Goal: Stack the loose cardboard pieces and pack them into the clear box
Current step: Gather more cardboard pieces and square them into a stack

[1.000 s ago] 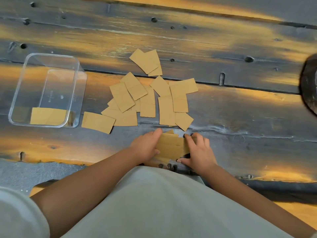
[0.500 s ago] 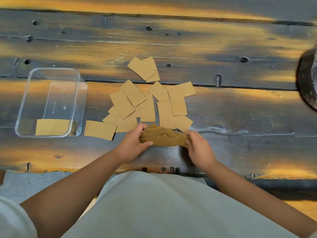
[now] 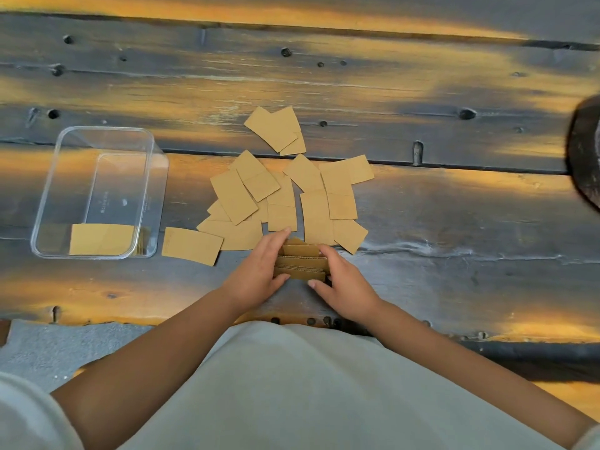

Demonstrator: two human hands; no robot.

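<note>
A stack of cardboard pieces (image 3: 302, 263) stands on edge on the wooden table, pressed between my left hand (image 3: 256, 274) and my right hand (image 3: 341, 280). Just beyond it, several loose brown cardboard pieces (image 3: 279, 193) lie scattered and overlapping. One single piece (image 3: 191, 245) lies apart to the left. The clear box (image 3: 100, 190) sits at the left, with some cardboard pieces (image 3: 102, 238) stacked at its near end.
The table is dark, worn planks with holes and a long seam (image 3: 454, 167) running across. A dark round object (image 3: 584, 151) shows at the right edge. The table's near edge (image 3: 422, 329) lies just behind my wrists.
The stack has gone from lying flat in my hands to being tipped up on edge and squeezed narrower between both hands, a little farther from me.
</note>
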